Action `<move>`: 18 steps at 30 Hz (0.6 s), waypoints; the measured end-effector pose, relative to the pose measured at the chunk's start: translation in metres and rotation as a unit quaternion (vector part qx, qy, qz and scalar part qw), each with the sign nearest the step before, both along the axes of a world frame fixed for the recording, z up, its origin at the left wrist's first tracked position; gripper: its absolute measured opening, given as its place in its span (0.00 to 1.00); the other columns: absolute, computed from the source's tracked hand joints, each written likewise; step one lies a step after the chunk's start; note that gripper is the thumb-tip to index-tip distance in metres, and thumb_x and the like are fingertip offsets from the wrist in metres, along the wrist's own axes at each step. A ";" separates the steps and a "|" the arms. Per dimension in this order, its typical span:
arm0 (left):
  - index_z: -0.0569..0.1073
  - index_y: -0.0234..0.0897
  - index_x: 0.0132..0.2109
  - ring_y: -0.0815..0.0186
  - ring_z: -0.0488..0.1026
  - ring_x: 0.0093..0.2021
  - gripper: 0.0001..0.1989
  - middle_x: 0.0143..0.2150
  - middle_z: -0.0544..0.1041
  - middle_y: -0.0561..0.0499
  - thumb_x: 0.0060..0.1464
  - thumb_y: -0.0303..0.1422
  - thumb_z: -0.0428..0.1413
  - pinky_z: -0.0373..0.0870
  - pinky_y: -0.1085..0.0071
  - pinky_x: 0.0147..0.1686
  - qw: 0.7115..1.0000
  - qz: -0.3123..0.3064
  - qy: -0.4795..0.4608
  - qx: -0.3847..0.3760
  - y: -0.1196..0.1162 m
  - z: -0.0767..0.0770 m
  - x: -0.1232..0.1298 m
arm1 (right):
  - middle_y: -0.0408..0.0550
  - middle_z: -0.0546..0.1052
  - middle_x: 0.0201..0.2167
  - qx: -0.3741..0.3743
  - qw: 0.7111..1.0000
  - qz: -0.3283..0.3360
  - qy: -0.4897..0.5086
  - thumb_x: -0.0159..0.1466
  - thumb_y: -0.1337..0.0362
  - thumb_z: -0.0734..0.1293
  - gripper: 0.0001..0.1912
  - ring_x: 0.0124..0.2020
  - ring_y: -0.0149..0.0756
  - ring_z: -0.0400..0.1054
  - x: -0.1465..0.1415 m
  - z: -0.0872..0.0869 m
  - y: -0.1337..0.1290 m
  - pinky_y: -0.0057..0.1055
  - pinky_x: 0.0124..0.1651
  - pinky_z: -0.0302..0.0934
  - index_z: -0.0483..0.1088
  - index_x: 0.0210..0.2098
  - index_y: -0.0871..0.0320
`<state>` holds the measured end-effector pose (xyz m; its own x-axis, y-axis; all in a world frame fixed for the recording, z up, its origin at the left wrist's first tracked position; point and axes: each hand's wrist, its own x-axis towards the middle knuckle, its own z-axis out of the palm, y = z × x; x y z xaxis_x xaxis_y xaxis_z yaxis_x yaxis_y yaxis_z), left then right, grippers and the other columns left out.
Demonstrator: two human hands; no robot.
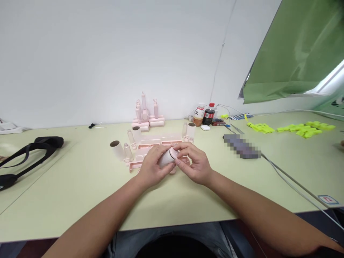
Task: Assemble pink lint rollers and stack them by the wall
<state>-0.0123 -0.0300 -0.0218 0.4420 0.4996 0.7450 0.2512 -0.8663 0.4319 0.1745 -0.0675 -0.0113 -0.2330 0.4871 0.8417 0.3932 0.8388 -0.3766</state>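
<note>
A white lint roll [165, 159], tilted, lies in my left hand [152, 163], whose fingers and thumb are wrapped round it. At the roll's right end sits a round pink end cap [174, 153], with a dark ring showing around part of it. My right hand [195, 163] has its fingers and thumb closed on this cap. Behind and below the hands are pink plastic trays [135, 165], partly hidden by my hands. Two white rolls with brown cores, a left one [116, 149] and a farther one [136, 134], stand beside clear pink tubes [128, 152].
Assembled pink pieces [148, 120] stand by the wall. At the back are an orange drink bottle [199, 114], a cola bottle [209, 115] and a white case [205, 127]. A blurred-out object [242, 146], cables, yellow strips [306, 129] and black straps [32, 154] lie to the sides.
</note>
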 end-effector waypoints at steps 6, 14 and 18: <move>0.67 0.42 0.55 0.61 0.71 0.47 0.21 0.48 0.76 0.48 0.55 0.33 0.60 0.69 0.62 0.46 1.000 0.000 0.001 0.012 0.000 0.000 0.000 | 0.55 0.74 0.44 0.006 1.000 -0.012 -0.005 0.61 0.69 0.67 0.07 0.47 0.42 0.71 0.001 -0.001 0.001 0.41 0.48 0.67 0.69 0.39 0.55; 0.67 0.43 0.55 0.59 0.72 0.47 0.22 0.48 0.76 0.47 0.54 0.33 0.60 0.69 0.61 0.47 1.000 0.004 0.003 0.010 0.000 -0.001 0.001 | 0.55 0.73 0.47 -0.001 1.000 -0.003 -0.020 0.63 0.70 0.65 0.09 0.49 0.42 0.70 0.003 -0.003 0.001 0.42 0.49 0.67 0.70 0.42 0.54; 0.66 0.42 0.55 0.60 0.71 0.47 0.22 0.48 0.75 0.47 0.54 0.33 0.60 0.69 0.61 0.47 1.000 0.008 -0.003 0.002 0.000 -0.003 0.001 | 0.55 0.72 0.48 -0.001 1.000 -0.009 -0.025 0.62 0.69 0.65 0.10 0.49 0.44 0.70 0.003 -0.001 0.001 0.44 0.50 0.67 0.69 0.44 0.54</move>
